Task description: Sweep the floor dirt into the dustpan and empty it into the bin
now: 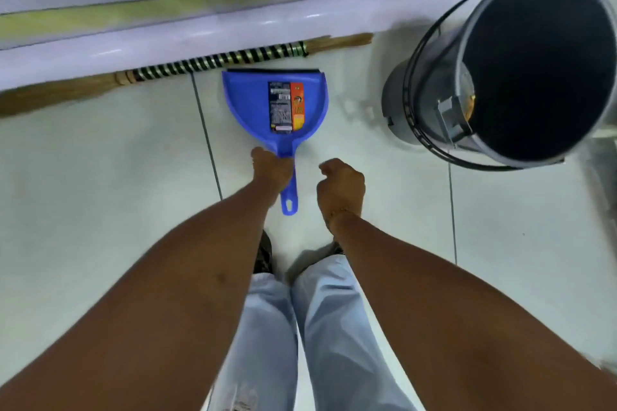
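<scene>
A blue dustpan (250,100) with a printed label lies flat on the pale tiled floor, its lip toward the wall. My left hand (272,170) is closed around the dustpan's handle. My right hand (340,187) hovers just right of the handle, fingers curled, holding nothing. A straw broom (213,62) with a black-and-gold banded grip lies on the floor along the wall base, just beyond the dustpan. A grey bucket-style bin (434,87) with a wire bail stands to the right, its dark inside open toward me. No dirt is visible in the pan.
A glossy white skirting and wall (167,30) run across the top. My legs in light jeans (300,327) and dark shoes stand below the hands. Dark grout lines cross the floor tiles.
</scene>
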